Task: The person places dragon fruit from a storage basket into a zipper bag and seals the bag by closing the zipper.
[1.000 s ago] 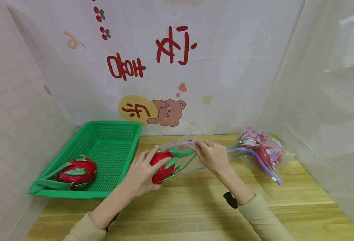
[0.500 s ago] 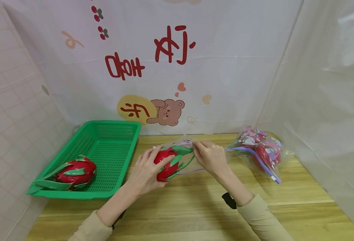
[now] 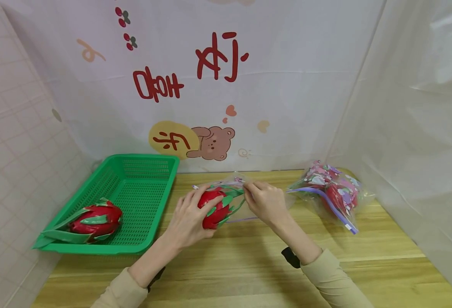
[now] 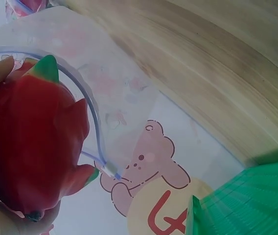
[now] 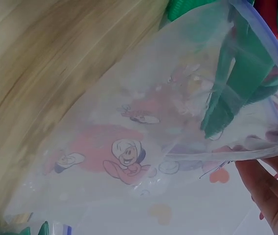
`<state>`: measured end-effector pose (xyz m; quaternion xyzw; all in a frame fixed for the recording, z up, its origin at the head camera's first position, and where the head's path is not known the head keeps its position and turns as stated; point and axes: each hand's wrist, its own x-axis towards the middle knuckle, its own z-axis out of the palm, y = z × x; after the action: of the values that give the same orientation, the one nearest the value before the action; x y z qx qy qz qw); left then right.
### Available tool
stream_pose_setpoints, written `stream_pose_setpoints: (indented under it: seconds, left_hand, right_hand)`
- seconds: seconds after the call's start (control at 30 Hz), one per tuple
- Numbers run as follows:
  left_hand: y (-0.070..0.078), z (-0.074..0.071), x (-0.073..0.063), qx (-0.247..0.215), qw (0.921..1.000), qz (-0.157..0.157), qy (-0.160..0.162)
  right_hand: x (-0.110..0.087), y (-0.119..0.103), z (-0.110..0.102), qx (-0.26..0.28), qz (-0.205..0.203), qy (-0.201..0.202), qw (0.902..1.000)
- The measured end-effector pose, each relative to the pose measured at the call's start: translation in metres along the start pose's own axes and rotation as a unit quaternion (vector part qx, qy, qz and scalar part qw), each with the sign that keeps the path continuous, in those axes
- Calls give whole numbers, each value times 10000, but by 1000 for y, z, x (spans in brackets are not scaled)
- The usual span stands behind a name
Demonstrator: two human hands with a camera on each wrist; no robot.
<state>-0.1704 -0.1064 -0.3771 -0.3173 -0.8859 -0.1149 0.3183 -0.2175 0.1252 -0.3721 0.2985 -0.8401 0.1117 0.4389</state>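
My left hand [image 3: 189,218] grips a red dragon fruit [image 3: 215,209] with green leaf tips, its fingers curled over the top and side. The fruit's long green leaves point right, into the mouth of a clear zip bag [image 5: 129,132] with printed cartoon figures. My right hand [image 3: 266,203] pinches the bag's edge near its purple zip strip. In the right wrist view the green leaves [image 5: 239,73] show through the film, inside the bag. The left wrist view has the dragon fruit [image 4: 31,137] close up, beside the curved zip strip [image 4: 92,112].
A green plastic basket [image 3: 168,192] stands at the left, with another dragon fruit [image 3: 96,220] at its near left corner. At the back right lies a printed zip bag [image 3: 341,196] with red fruit inside. Everything rests on a wooden table [image 3: 249,265] before a patterned wall covering.
My left hand has moved the dragon fruit a little to the right, its leaves further into the bag's mouth. My right hand has shifted slightly left, still pinching the bag.
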Motion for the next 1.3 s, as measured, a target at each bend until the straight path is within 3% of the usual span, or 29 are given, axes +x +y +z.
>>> stream_pose_setpoints:
  seconds: [0.3,0.63,0.77,0.87,1.03,1.2,1.3]
  left_hand:
    - [6,5,1,-10,10000,87,-14]
    - [10,0,5,-796,9932,-851,-12]
    - [10,1,5,-912,9906,-1017,-43]
    - [10,4,4,-708,9940,-826,-100]
    - [12,13,-1,16,9997,-155,-176]
    - [17,20,-4,551,9973,480,-86]
    - [19,24,-4,685,9956,637,-94]
  right_hand:
    - [4,-3,0,-18,196,-46,9998]
    - [-1,-3,3,3,-18,-48,10000]
    - [-2,-5,3,80,5,-96,9999]
    - [-1,-6,4,95,85,-137,9998]
    - [2,-7,6,104,286,-185,9994]
    - [5,-8,7,58,419,-191,9989]
    - [5,-9,7,44,381,-131,9992]
